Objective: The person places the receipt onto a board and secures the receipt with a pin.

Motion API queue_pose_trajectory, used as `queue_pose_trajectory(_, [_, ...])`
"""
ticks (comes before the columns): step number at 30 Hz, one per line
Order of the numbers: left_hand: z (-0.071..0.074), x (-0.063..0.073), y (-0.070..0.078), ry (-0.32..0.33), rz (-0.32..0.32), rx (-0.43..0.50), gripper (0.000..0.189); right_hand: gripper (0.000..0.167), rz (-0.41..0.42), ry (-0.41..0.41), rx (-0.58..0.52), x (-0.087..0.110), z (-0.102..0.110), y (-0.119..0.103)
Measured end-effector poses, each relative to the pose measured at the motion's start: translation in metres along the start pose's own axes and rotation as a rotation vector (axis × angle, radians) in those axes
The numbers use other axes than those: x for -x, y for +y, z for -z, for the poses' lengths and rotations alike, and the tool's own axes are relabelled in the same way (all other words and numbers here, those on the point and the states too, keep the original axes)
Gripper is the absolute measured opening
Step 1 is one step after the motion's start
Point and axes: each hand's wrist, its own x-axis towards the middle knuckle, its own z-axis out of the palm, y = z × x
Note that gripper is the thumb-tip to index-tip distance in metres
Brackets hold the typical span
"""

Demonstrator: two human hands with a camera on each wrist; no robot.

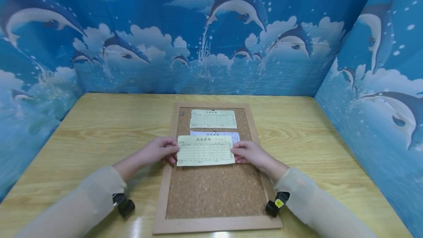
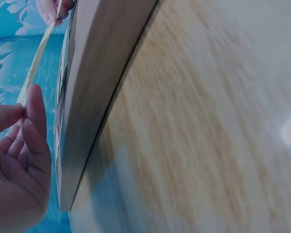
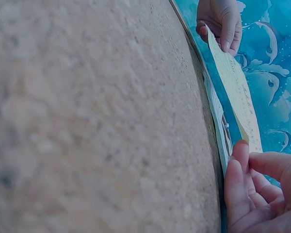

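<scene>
A pale yellow printed form slip [image 1: 205, 153] is stretched between both hands, raised above the cork board [image 1: 214, 194]. My left hand [image 1: 162, 150] pinches its left edge between thumb and fingers; my right hand [image 1: 249, 153] pinches the right edge the same way. In the right wrist view the slip [image 3: 235, 87] stands apart from the board's surface. Behind it, a lilac slip [image 1: 235, 136] is pinned to the cork and partly covered. Farther up, another yellow slip [image 1: 213, 119] is fixed with a pin [image 1: 213, 111] at its top edge.
The board's wooden frame [image 1: 218, 225] lies on a wood-grain table [image 1: 125, 120]. A small pin [image 1: 182, 113] sits at the board's upper left corner. A blue dolphin-print curtain [image 1: 185, 76] encloses the back and sides. Dark wrist cameras [image 1: 123, 205] are strapped to both forearms.
</scene>
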Motion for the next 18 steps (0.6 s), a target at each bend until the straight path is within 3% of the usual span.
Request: queue_pose_trajectory(18, [-0.0034,0.0002,0.0031,-0.021,0.017,0.003,0.018,0.021,-0.012,-0.017,-0.001,0.0065,0.0032,0.0006])
